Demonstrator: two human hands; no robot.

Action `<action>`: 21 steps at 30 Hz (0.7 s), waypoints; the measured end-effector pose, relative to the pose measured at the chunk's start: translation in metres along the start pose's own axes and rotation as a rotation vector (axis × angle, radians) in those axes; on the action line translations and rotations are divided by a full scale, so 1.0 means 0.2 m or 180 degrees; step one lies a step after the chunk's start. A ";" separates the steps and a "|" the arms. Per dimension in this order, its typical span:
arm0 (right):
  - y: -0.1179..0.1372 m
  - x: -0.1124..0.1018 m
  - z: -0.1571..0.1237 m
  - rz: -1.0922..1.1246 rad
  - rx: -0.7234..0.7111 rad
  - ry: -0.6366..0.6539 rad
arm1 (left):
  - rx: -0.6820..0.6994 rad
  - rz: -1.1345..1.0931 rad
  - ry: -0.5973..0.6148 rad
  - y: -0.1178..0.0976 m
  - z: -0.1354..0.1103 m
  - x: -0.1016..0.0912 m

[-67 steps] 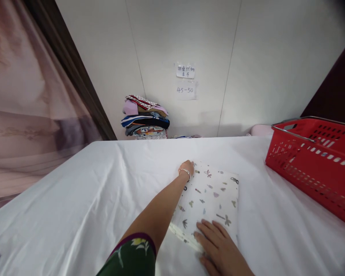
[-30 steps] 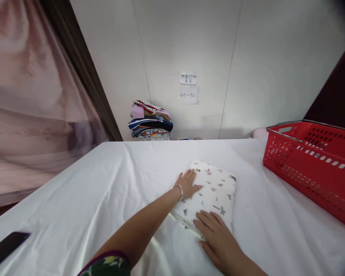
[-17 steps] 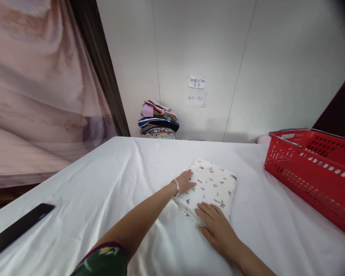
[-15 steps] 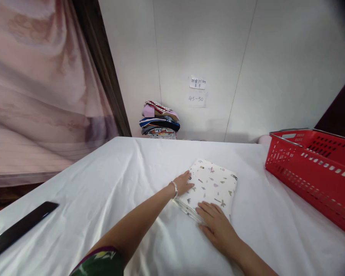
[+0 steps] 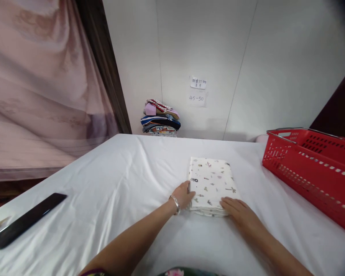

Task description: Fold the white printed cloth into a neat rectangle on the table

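Observation:
A folded white cloth (image 5: 211, 184) printed with small plants and figures lies flat, its layered edge towards me. At its left edge rests my left hand (image 5: 183, 195), with a silver bracelet at the wrist. The thumb lies over the top of the cloth and the other fingers stretch along its side, partly hidden. My right hand (image 5: 241, 212) touches the near right corner, fingers stretched out over the cloth. Neither hand is closed round it.
A white sheet covers the table (image 5: 117, 180). On the right stands a red plastic basket (image 5: 310, 168) with a metal handle. A long black object (image 5: 28, 220) lies at the left. Behind the far edge is a stack of folded fabrics (image 5: 161, 119). Paper signs (image 5: 197, 94) hang on the wall.
The folded cloth has turned so that its near edge now faces me squarely. My right hand has shifted right to the near corner; my left hand has moved slightly down the left side.

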State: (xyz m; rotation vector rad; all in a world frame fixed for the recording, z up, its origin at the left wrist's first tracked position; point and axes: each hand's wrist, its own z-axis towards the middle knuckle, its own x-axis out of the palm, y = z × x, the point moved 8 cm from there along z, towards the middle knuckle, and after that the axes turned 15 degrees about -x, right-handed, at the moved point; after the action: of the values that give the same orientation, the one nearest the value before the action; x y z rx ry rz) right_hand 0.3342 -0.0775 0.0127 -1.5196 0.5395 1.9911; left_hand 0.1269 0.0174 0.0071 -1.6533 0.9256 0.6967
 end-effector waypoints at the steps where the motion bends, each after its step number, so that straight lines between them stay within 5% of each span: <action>1: -0.02 -0.01 -0.06 -0.0046 0.0069 -0.0042 | 0.0036 -0.0132 0.0045 0.00 -0.03 0.01; 5: -0.01 0.00 -0.16 -0.0162 0.0275 -0.0141 | 0.0006 -0.0474 0.0008 0.03 -0.07 0.01; 11: 0.05 -0.01 -0.12 -0.0104 0.0561 0.0060 | 0.0013 -0.0697 0.0007 0.06 -0.06 0.02; 21: 0.27 -0.13 0.28 0.0638 0.0092 -0.0310 | -0.0078 -0.1227 0.0313 0.09 -0.06 0.02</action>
State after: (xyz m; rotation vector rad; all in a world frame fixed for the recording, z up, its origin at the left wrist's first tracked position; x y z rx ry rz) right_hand 0.2624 -0.0875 0.0513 -1.3894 0.7004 2.1855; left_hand 0.1139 0.0026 -0.0021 -1.8333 0.6395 0.3676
